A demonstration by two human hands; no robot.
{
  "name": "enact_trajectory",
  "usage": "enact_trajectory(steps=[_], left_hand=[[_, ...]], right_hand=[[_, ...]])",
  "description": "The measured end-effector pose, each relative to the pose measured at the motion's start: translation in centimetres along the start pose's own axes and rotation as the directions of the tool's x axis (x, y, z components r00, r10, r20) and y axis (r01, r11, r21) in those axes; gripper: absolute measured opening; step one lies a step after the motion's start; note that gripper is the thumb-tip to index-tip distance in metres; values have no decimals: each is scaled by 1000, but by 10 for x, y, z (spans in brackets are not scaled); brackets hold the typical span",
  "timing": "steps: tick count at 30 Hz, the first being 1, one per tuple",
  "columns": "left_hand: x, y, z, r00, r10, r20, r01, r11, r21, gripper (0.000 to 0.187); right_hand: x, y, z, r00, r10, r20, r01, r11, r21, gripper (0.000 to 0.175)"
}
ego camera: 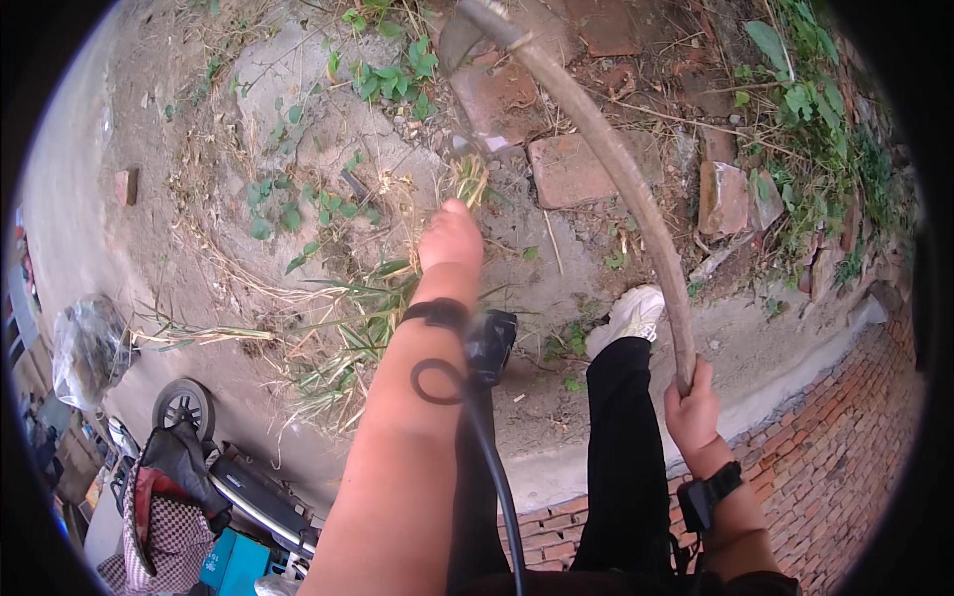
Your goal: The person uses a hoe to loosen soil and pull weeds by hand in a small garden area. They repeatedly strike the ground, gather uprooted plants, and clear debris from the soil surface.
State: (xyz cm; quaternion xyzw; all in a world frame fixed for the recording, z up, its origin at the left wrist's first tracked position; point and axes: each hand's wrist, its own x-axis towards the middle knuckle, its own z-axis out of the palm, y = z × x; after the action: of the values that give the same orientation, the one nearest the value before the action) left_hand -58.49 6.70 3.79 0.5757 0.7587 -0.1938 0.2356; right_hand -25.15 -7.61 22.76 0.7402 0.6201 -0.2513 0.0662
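Note:
My left hand (451, 237) is closed around a tuft of grass stems (469, 181), low over the cracked, dirt-covered ground. My right hand (693, 410) grips the lower end of a long, curved wooden handle (633, 186), which rises to the top of the view. At its far end is a dark metal blade (457, 43), like a hoe's, partly blurred. A heap of long green and dry grass (339, 372) lies left of my left forearm. Leafy weeds (391, 80) grow beyond my left hand. Both wrists wear strapped black devices.
Bricks (563, 170) and a loose brick piece (723, 197) lie near the handle. My white shoe (630, 320) stands beside it. A brick wall (820, 447) is at the lower right. At the lower left are a wheel (183, 411), a clear plastic bag (91, 350) and a teal box (237, 562).

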Motion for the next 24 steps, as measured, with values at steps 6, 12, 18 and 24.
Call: enact_trajectory(steps=[6, 12, 18, 24], left_hand=[[-12, -3, -8, 999, 0, 42, 2, 999, -46, 18], [-179, -84, 14, 793, -141, 593, 235, 968, -85, 20], [-208, -308, -60, 900, -362, -241, 352, 932, -85, 21], [-225, -395, -267, 877, -231, -421, 280, 958, 59, 27]], right_hand=[[3, -5, 11, 922, 236, 308, -180, 963, -198, 44], [-7, -25, 0, 979, 160, 123, -170, 983, 75, 41], [-39, -44, -58, 998, 49, -49, -32, 954, 299, 36], [-144, 11, -152, 967, 230, 110, -248, 946, 210, 33]])
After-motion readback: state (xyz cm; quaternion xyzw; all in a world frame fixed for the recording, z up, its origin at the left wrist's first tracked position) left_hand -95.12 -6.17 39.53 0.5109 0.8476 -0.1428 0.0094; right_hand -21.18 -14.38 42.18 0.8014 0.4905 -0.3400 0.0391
